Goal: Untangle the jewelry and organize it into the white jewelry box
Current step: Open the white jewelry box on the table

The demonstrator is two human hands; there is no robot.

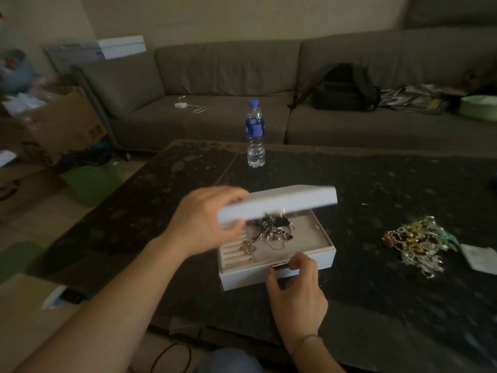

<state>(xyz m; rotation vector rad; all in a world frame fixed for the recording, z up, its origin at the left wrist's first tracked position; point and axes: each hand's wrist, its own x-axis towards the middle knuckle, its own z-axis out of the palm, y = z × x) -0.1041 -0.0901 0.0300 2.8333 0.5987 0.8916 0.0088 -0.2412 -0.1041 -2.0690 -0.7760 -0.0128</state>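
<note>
My left hand (207, 219) grips the left end of the lid (279, 204), fingers curled over the top edge and thumb under it. The lid is up off the box (304, 261), tilted, blurred, w/ a gap along the front so I see inside. My right hand (295, 284) is at the front wall of the box, fingertips pinching the small metal clasp (281, 265) at the middle of the front edge, thumb lower on the white front face.

The box sits on the dark table (376, 305), about centre, right in front of me. Inside it has a beige lining: ring slots (236, 251) in the front-left part, an open compartment to the right. A tangle of silver chains (269, 232) lies in that compartment toward the back, partly under the lid, one strand trailing forward over the slots' edge. Can't tell single pieces apart.

A 2nd pile (416, 243), gold, red and green bits all knotted together, lies on the table well to the right of the box, apart from it. A white paper (481, 258) sits just beside that pile, at its right.

Water bottle (255, 133), blue cap and label, stands upright at the far table edge, behind the box. Beyond it a grey sofa (215, 74) w/ a black backpack (347, 87) on the seat and a small white charger (180, 105) w/ cable. Cardboard box (64, 122) on the floor at left.
</note>
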